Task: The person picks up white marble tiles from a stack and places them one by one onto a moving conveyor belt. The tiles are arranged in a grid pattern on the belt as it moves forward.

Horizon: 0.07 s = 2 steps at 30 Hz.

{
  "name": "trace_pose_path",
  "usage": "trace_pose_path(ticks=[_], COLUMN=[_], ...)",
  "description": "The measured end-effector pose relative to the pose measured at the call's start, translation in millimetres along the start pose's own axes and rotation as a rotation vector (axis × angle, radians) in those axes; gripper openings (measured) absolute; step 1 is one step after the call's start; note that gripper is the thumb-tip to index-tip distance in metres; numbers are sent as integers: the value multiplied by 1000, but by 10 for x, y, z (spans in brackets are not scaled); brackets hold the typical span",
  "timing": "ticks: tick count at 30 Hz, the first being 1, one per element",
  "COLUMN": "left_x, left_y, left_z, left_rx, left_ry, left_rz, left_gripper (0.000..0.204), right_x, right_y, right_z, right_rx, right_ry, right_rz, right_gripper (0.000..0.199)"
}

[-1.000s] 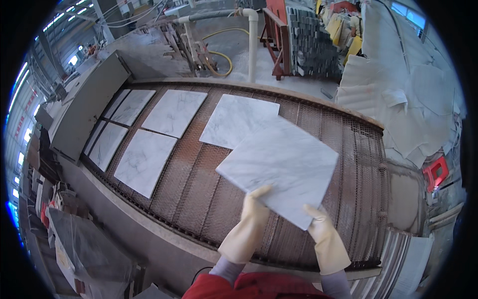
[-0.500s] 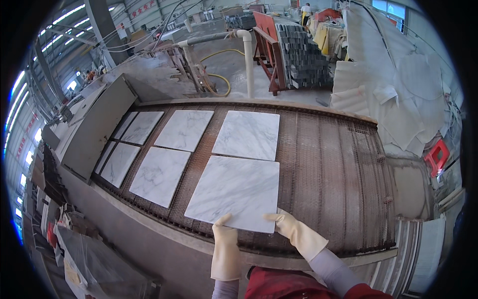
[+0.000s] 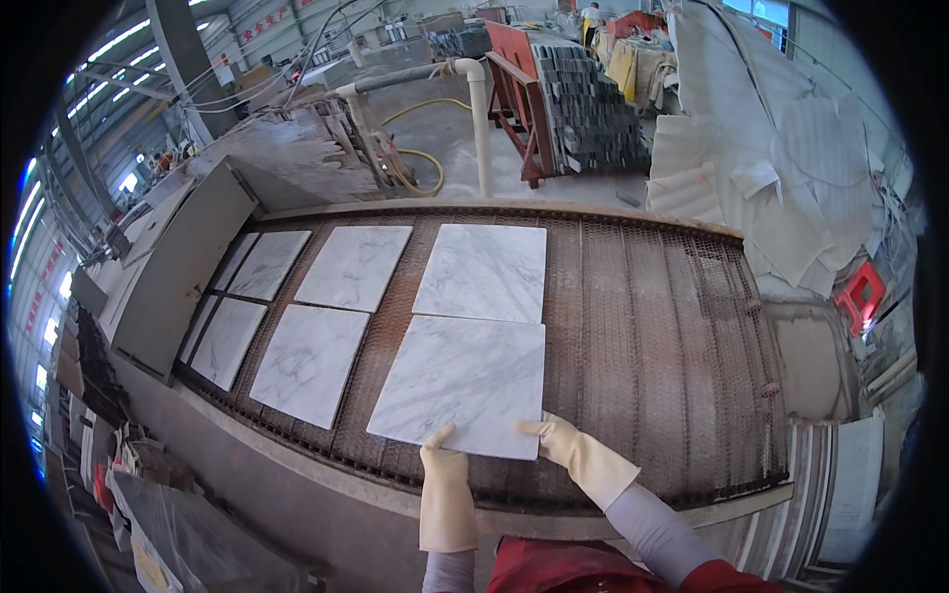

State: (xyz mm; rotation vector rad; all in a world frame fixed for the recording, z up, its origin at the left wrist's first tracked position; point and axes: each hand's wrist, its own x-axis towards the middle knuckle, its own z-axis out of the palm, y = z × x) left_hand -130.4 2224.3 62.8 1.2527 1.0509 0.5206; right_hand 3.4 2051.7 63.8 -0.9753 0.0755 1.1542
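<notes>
A square white marble tile (image 3: 465,381) with grey veins lies in front of me on a rusty brown mesh conveyor (image 3: 647,346). My left hand (image 3: 448,489), in a cream rubber glove, grips its near edge with the thumb on top; the fingers are hidden underneath. At the near right corner my right hand (image 3: 583,455), gloved alike, holds the same tile, its thumb on the upper face. The tile's far edge meets or nearly meets a second marble tile (image 3: 482,269). To the left, two more tiles, a far one (image 3: 354,265) and a near one (image 3: 311,361), lie on the mesh.
Farther left, several tiles run under a grey metal housing (image 3: 188,267). A stone-coloured ledge (image 3: 395,502) borders the conveyor's near side. Behind stand a pale pipe frame (image 3: 479,128), a yellow hose (image 3: 425,158) and a red rack (image 3: 522,109) of dark slabs. A red plastic stand (image 3: 860,296) sits at right.
The view has shifted slightly, and the row of tiles appears a little further left. The held tile's far edge now looks closer to the tile beyond. Both hands keep their grip.
</notes>
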Motion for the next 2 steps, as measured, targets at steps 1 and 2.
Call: trace_pose_path(ticks=[1,2], left_x=[76,129], left_y=[-87,-186], left_z=[-19,-35], left_rx=[-141,-139], left_ry=[-4,-6], left_rz=[-18,-21], left_gripper=[40,40], right_x=[52,111], right_y=[54,129], right_z=[-44,-90], right_rx=[1,-19], right_ry=[4,-19], right_rz=[7,7], right_gripper=[47,51])
